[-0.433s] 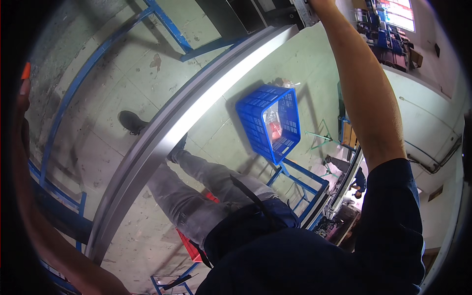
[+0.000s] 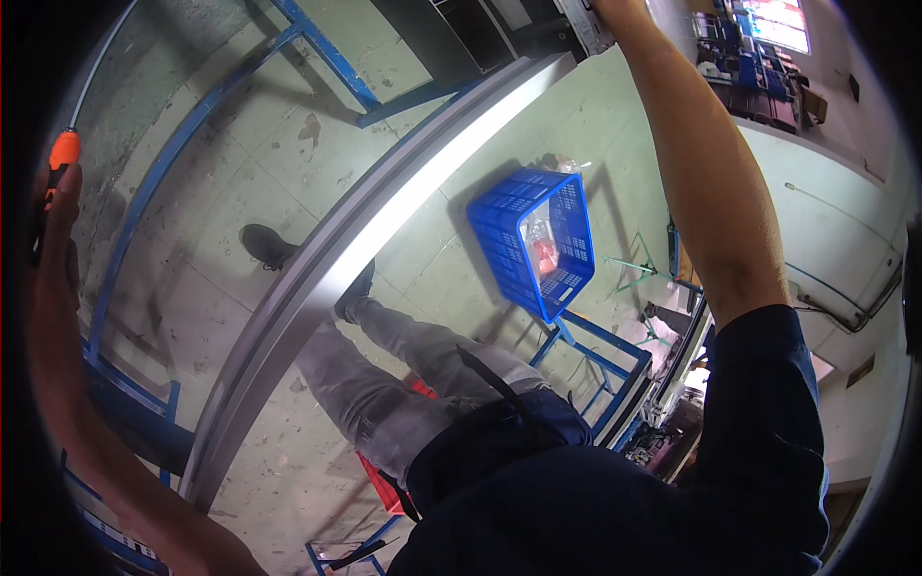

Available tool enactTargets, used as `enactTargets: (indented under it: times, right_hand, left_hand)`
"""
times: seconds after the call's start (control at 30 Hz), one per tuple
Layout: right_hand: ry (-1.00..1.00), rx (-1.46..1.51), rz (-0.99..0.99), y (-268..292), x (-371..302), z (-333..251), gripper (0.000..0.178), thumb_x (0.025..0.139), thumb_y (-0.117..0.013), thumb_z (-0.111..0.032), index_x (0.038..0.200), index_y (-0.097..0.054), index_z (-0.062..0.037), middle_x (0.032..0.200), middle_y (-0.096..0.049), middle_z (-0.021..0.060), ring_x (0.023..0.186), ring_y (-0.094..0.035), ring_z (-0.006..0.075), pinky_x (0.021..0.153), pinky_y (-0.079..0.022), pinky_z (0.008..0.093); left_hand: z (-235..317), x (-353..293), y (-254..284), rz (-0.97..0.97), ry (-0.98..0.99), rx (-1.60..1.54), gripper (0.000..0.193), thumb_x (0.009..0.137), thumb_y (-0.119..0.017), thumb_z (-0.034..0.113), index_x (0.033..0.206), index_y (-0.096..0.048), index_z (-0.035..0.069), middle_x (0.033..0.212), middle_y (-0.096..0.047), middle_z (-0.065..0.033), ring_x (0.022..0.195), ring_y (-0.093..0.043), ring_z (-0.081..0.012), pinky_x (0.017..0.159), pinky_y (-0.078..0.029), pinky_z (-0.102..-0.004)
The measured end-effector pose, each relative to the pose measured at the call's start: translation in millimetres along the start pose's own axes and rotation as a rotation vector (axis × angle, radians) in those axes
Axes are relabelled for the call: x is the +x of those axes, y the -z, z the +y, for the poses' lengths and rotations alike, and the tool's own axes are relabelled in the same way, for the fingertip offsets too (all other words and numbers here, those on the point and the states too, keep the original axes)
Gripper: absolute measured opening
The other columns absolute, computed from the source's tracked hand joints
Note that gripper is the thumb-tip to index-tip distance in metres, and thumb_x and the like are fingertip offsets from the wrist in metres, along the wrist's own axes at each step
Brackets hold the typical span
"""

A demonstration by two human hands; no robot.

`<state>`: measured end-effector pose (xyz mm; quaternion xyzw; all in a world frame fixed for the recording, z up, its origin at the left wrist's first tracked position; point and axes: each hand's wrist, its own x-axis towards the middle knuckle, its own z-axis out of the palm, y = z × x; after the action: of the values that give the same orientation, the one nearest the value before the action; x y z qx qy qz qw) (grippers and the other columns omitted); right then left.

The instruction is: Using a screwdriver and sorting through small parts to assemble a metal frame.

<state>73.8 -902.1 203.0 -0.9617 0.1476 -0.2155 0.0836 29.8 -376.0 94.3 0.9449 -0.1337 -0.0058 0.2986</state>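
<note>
At the far left edge, my left hand [image 2: 60, 216] is closed around a screwdriver [image 2: 64, 151] with an orange and black handle, its long thin shaft pointing up. A long grey metal profile [image 2: 317, 252] runs diagonally between my arms, from the lower left to the top. My right hand [image 2: 619, 10] reaches to the top edge, beside a light metal part [image 2: 588, 27] near the profile's far end. The fingers of that hand are cut off by the picture's edge, so their grip is hidden.
A blue plastic crate [image 2: 533, 245] with clear and pinkish things inside stands right of the profile. Blue metal frames [image 2: 125, 197] stand at the left and at the right. A red crate [image 2: 382, 483] shows behind my legs. Another workbench with clutter [image 2: 744, 82] is far off.
My left hand has risen a little at the left edge, bringing more of the screwdriver and its shaft into sight. The view has shifted slightly; my right hand stays near the top.
</note>
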Motion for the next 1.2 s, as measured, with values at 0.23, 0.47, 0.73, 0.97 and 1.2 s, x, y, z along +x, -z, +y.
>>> enactTargets:
  times: [0.23, 0.47, 0.73, 0.97, 1.2]
  right_hand:
    - [0.004, 0.004, -0.014, -12, 9, 8, 0.063, 0.097, -0.057, -0.052, 0.086, -0.071, 0.0092, 0.081, -0.066, 0.0336, 0.083, -0.068, 0.0474, 0.078, -0.051, 0.0513]
    - [-0.153, 0.328, -0.041, -17, 6, 53, 0.055, 0.094, -0.066, -0.044, 0.086, -0.07, 0.0101, 0.083, -0.067, 0.0342, 0.082, -0.069, 0.0454, 0.077, -0.052, 0.0484]
    - [-0.46, 0.692, 0.085, -26, -131, 165, 0.034, 0.094, -0.073, -0.034, 0.089, -0.068, -0.0008, 0.069, -0.055, -0.0009, 0.064, -0.046, 0.0094, 0.059, -0.039, 0.0298]
    - [-0.644, 1.094, 0.097, -51, -226, 149, 0.016, 0.096, -0.063, -0.013, 0.092, -0.065, 0.0031, 0.062, -0.049, 0.001, 0.058, -0.043, 0.0083, 0.053, -0.036, 0.0309]
    - [-0.371, 1.162, -0.023, -52, -241, 157, 0.018, 0.096, -0.065, -0.007, 0.113, -0.068, -0.0009, 0.072, -0.062, 0.0199, 0.064, -0.062, 0.0377, 0.059, -0.048, 0.0401]
  left_hand:
    - [64, 9, -2, 0.08, 0.15, 0.018, 0.041, 0.103, -0.063, 0.034, 0.136, -0.065, 0.009, 0.094, -0.064, -0.0013, 0.066, -0.05, -0.0063, 0.057, -0.032, -0.0183]
    - [175, 10, -29, -0.094, 0.208, -0.592, 0.023, 0.107, -0.054, 0.024, 0.124, -0.056, 0.008, 0.081, -0.051, 0.0057, 0.059, -0.033, -0.0005, 0.052, -0.022, -0.0217]
    - [220, 8, -107, -0.139, 0.078, -0.506, 0.024, 0.103, -0.059, 0.015, 0.124, -0.054, 0.004, 0.081, -0.05, 0.004, 0.065, -0.041, -0.0023, 0.055, -0.029, -0.0205]
    - [254, 16, -128, -0.161, 0.105, -0.192, 0.05, 0.087, -0.079, 0.014, 0.126, -0.052, 0.002, 0.089, -0.052, 0.002, 0.079, -0.047, -0.007, 0.073, -0.037, -0.0208]
    - [251, 12, -130, -0.03, 0.009, -0.052, 0.078, 0.077, -0.085, 0.051, 0.126, -0.049, 0.002, 0.092, -0.05, -0.0013, 0.083, -0.047, -0.0108, 0.075, -0.038, -0.0257]
